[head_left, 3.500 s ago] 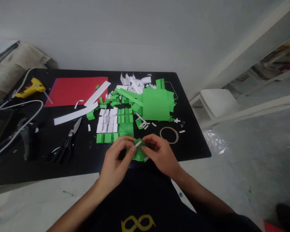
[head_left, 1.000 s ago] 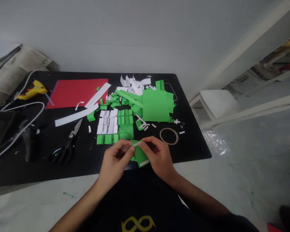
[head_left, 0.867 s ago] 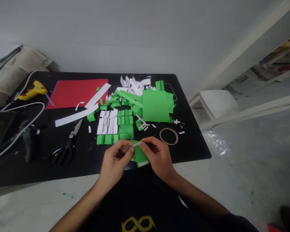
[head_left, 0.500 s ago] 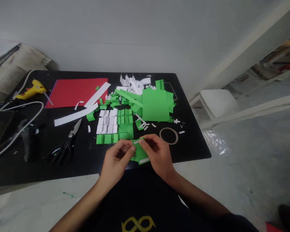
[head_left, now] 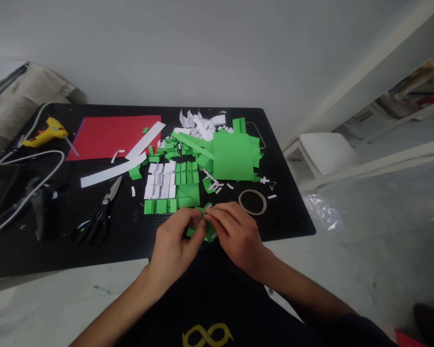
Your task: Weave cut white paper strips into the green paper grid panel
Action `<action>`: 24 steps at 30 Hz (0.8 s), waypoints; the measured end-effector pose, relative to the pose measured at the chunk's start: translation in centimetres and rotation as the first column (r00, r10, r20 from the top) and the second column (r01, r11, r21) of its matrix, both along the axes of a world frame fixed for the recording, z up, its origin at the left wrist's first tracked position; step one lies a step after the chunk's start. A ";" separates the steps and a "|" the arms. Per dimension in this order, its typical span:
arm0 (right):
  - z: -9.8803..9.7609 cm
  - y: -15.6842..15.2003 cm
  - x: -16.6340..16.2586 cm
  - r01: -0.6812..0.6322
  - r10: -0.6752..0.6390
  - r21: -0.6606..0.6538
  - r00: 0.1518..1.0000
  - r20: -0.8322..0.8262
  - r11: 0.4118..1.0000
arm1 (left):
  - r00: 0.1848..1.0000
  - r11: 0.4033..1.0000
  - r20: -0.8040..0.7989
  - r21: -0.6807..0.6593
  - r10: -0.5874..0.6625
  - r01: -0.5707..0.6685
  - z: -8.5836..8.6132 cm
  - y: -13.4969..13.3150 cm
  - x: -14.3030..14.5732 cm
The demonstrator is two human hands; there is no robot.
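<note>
Close to the table's front edge, a small green paper piece (head_left: 209, 233) with white strips on it is held between my two hands. My left hand (head_left: 176, 237) pinches it from the left, thumb and fingers closed. From the right, my right hand (head_left: 238, 236) has its fingertips pressed together at the piece's upper edge, meeting the left fingertips. The fingers cover much of the piece. Just beyond lie folded white paper pieces (head_left: 160, 180) and folded green paper pieces (head_left: 186, 173), set in rows. A tape roll (head_left: 252, 192) lies beyond my right hand.
Black-handled scissors (head_left: 101, 212) lie left of my hands. Farther left are a yellow glue gun (head_left: 52, 132) and a white cable (head_left: 54, 168). Red paper (head_left: 119, 137), white strips, green sheets (head_left: 233, 156) and paper scraps (head_left: 202, 125) cover the table's back. A white stool (head_left: 327, 153) stands right.
My fingertips have come together at the upper edge of the green piece, which now looks bent and more hidden. The right hand has rolled over it. Things on the table have not moved.
</note>
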State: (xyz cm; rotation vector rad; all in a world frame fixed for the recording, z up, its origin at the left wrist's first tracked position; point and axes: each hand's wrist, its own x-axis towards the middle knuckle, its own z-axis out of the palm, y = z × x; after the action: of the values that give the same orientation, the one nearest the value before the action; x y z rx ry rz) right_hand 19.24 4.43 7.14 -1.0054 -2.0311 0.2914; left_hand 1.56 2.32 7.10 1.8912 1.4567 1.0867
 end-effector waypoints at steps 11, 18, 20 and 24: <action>0.9 -0.3 -0.4 -0.016 0.022 -0.065 0.996 0.085 0.998 | 0.997 0.998 -0.070 0.044 -0.033 0.036 0.5 0.3 0.0; 1.2 -0.3 -0.7 -0.003 0.014 -0.094 0.993 0.113 0.996 | 0.999 1.000 -0.047 0.024 -0.014 0.015 0.6 0.2 0.1; 1.2 -0.3 -0.6 -0.011 0.021 -0.106 0.995 0.098 0.994 | 0.999 1.000 -0.042 0.013 -0.010 0.010 0.6 0.2 0.1; 1.1 -0.2 -0.2 -0.055 0.062 -0.129 0.997 0.049 0.990 | 0.999 1.000 -0.036 -0.006 -0.015 0.014 0.5 0.1 0.0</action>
State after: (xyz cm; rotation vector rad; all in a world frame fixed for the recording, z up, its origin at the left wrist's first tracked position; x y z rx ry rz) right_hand 19.01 4.24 8.23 -1.0426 -2.1144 0.4342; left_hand 1.53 2.43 7.62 1.9237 1.4616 1.0463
